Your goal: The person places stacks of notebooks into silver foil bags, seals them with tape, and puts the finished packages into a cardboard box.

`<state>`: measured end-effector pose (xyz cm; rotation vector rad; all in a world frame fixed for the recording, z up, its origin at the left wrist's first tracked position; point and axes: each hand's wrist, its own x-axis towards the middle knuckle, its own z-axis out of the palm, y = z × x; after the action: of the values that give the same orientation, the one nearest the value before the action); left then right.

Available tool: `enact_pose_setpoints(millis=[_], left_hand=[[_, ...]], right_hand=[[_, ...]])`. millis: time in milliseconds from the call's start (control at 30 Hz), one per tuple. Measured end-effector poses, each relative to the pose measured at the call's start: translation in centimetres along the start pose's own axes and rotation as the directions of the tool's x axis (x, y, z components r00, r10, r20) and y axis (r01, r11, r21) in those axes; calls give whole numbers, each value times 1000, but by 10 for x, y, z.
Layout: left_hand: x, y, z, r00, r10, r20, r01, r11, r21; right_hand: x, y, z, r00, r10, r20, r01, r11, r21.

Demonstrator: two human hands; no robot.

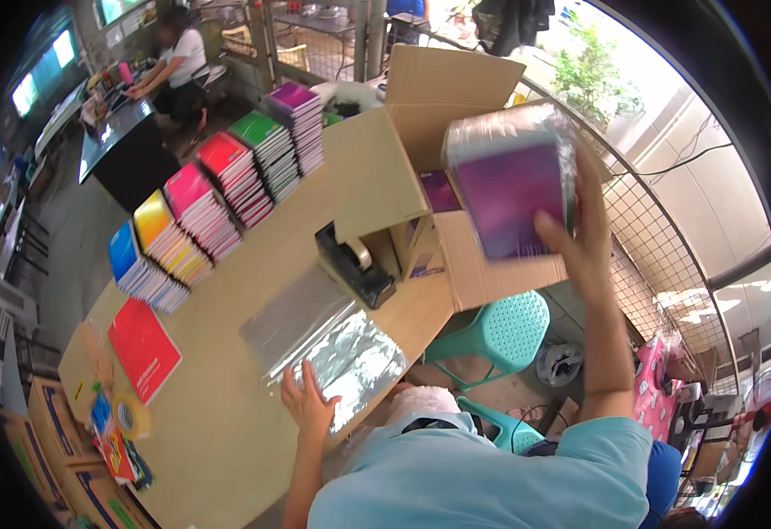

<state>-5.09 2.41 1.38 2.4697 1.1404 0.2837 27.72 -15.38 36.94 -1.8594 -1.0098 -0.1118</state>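
Observation:
My right hand [584,238] grips a plastic-wrapped pack of purple notebooks [511,198], raised over the open cardboard box [491,280]. Part of another purple notebook [439,191] shows inside that box. Fingers apart, my left hand [309,401] rests on the shiny clear plastic bags [359,357] near the table's edge. Beyond the bags stands a black tape dispenser [355,269], close against the box. A row of notebook stacks runs along the far side of the table: blue [143,269], yellow [167,234], pink [198,207], red [234,176], green [266,150] and purple [297,119].
A red notebook [144,348] lies flat on the table [218,432], with a tape roll [130,414] at its left end. Cartons [68,423] stand beside that end. Green stools [500,331] are below the box. Another person [178,66] sits at a far table.

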Motion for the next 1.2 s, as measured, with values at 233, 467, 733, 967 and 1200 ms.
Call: enact_pose_setpoints(millis=[233,467,733,967,1200], left_hand=[[22,-1,5,964,-198,179,200,980,9],[19,19,12,985,-158,73,155,987,46],[15,34,16,946,-316,67,310,947,90],[20,39,5,932,-335,140,316,938,140],[21,67,1,974,-200,104,185,972,144]], right_hand=[[182,202,-2,693,599,400,-209,699,-684],[125,379,60,-104,686,720,-813,359,-459],[142,359,50,71,818,571,-780,402,-479],[141,367,50,147,880,452,73,446,-892],[125,370,80,210,601,771,427,653,-626]])
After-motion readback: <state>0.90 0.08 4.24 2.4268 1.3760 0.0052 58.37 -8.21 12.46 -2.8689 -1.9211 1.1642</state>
